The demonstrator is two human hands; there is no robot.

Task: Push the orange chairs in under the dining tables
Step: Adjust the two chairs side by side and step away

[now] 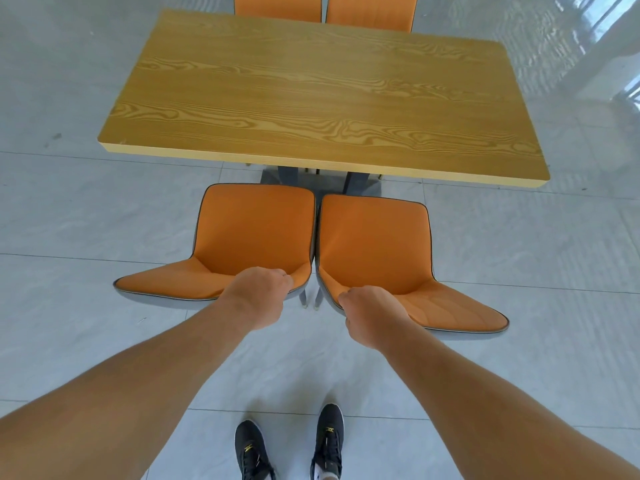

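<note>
Two orange chairs stand side by side in front of me, facing a wooden dining table [311,95]. My left hand [258,294] grips the top edge of the left chair's [249,230] backrest. My right hand [372,315] grips the backrest top of the right chair [377,240]. Both seats sit out on the floor just short of the table's near edge, with none of either seat under it. The chair legs are mostly hidden below the seats.
Two more orange chairs [277,5] [370,10] stand at the table's far side. The grey table base [311,178] shows under the near edge. Pale tiled floor surrounds everything. My black shoes [291,445] are on the tiles behind the chairs.
</note>
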